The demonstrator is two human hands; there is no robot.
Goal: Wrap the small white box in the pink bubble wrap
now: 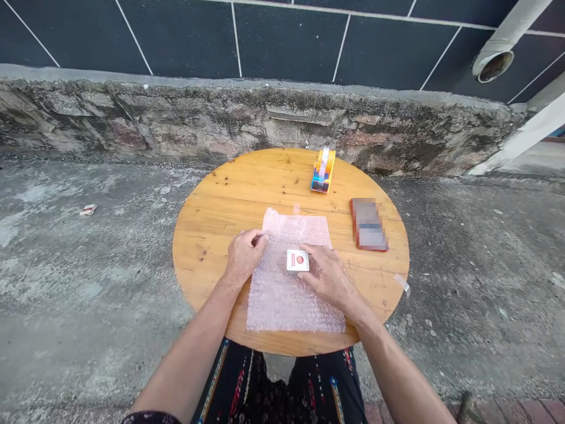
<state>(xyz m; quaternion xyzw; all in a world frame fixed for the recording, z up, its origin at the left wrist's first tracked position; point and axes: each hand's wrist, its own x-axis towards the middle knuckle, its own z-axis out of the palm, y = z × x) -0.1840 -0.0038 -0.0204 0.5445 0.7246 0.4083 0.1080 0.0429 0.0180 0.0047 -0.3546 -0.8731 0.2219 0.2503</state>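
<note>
Round wooden table (212, 218): yellow-blue tape holder (323, 171)
White card box (293, 261): red print
Our right fingers (308, 278): holding it
Our left fingers (252, 237): pinching clear bubble wrap (291, 306)

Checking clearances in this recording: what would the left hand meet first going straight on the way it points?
The left hand would probably meet the wrap first: its fingertips are right at the wrap's left edge, contact unclear.

Right hand (332, 275) holds small box (296, 260) over bubble wrap (293, 303); left hand (244, 254) at wrap's left edge.
</note>
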